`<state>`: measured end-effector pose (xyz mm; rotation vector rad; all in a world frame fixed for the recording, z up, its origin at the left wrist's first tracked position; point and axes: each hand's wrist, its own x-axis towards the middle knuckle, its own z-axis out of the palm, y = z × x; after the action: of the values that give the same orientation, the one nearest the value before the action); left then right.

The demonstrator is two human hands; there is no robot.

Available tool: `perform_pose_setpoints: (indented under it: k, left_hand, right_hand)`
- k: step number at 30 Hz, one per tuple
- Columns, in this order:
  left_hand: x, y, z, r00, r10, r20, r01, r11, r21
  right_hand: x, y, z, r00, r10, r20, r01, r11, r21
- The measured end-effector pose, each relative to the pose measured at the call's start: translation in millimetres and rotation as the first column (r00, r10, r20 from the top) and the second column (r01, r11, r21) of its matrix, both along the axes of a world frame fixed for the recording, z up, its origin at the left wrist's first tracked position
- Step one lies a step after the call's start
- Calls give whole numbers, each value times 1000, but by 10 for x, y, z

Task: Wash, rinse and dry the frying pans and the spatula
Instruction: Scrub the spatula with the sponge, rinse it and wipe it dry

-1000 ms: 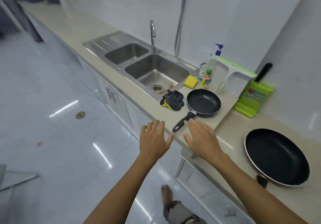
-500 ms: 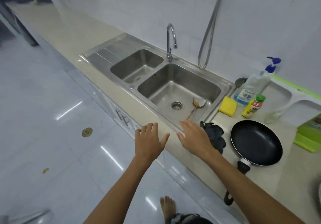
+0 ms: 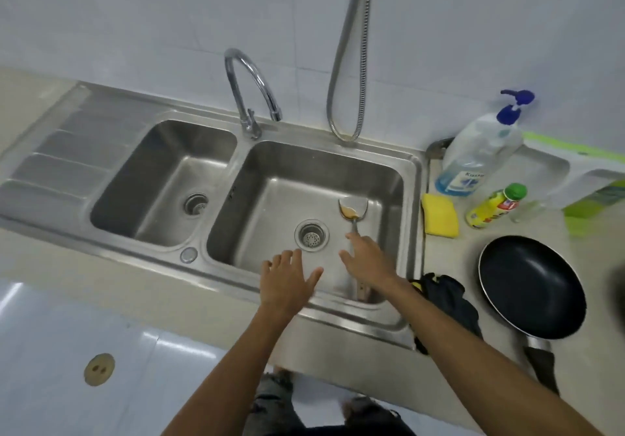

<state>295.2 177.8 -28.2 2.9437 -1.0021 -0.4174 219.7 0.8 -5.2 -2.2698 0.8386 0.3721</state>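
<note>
Black frying pan (image 3: 531, 287), yellow sponge (image 3: 439, 214), blue-capped soap bottle (image 3: 480, 154), brown-stained spatula (image 3: 352, 210).

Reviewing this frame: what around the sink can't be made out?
Head view:
spatula handle: mostly hidden under the right hand; whether the fingers touch it is unclear.
dark cloth: partly covered by the right forearm.
frying pan handle: its end hidden by that forearm.
dark shape at right edge: cut off, blurred.

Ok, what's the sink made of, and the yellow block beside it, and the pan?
Sink: looks like brushed stainless steel, grey with soft shine. Yellow block: probably a foam sponge, dull and soft-edged. Pan: likely metal with a black non-stick coating, pale rim showing.
</note>
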Motion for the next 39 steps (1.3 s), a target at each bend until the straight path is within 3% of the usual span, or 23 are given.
perform_pose_setpoints:
  k: [5,8,11,16,22,24,30,39]
  left_hand:
    - [397,258,-272,988,-124,-97,129,990,56]
    - [520,463,-394,978,-175,-113,186,979,89]
    - [623,486,-371,967,-206,-153,226,966,125]
    - [1027,300,-206,958,-259,-122,267,962,58]
    - [2228,-362,443,976,-190,105,203,970,-134]
    - [2615,-561,640,967,-199,162,220,967,-128]
    - [3298,-845,750,945,-295,139,285,955,87]
    - [3109,-632,555,976,-190,110,208,960,-188]
  right_hand:
    - [221,-8,-532,948,-269,-170,270,963,-18]
    - [194,13,-921,867,-444,-227,473,876,92]
    - [177,36,-1059,817,-534,-218,568,810,143]
    - [223,201,-635,851,-510,-129,523,845,113]
    - [328,423,-33,916,-400,-9,398,907,139]
    - [388,454,128,939,-343,7,339,931,134]
    - [520,552,529,969,-238,62,231,967,104]
    - [590,593,644,963,-253,89,241,962,132]
